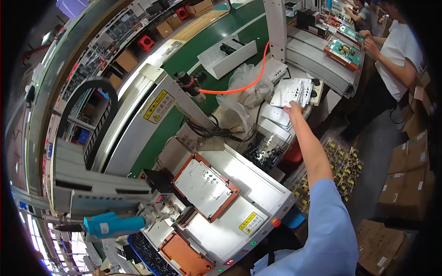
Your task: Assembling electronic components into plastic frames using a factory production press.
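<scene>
My right hand [293, 109] reaches out to a pile of flat white panels [287, 92] with small dark holes, at the far side of the bench. Its fingers are closed on the near edge of a white panel; the fingertips are partly hidden. More white panels [276, 115] lie just below that pile. Closer in, another white panel [202, 181] rests in an orange-brown fixture [234, 189] on the machine bed. A second orange-brown fixture [186, 255], without a panel, sits nearer the lower edge. My left hand is not in view.
A teal power screwdriver [115, 224] hangs on the machine arm at left. Beside the panels are a clear bin of small dark parts [262, 149] and plastic bags [251, 89]. An orange hose [235, 90] arches overhead. Another person [398, 60] works at right; cardboard boxes [400, 184] stand below.
</scene>
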`<action>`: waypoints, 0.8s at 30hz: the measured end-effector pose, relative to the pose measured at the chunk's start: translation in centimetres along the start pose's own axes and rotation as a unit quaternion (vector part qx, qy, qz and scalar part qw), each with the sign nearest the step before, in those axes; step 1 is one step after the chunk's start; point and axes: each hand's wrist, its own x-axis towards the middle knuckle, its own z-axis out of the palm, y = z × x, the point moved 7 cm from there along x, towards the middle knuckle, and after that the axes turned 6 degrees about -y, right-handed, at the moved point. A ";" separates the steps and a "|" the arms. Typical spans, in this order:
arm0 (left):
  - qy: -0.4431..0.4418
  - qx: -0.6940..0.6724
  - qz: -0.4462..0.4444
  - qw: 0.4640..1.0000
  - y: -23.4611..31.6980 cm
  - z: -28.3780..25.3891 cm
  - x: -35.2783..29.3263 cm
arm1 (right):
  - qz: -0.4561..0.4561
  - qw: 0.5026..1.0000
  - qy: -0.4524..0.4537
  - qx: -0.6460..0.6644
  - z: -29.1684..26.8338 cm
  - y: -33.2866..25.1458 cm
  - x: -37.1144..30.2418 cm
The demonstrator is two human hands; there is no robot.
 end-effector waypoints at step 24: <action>-0.010 0.038 -0.001 0.999 1.1 2.9 -0.8 | -0.174 0.985 0.019 -0.010 -0.7 -5.7 -1.5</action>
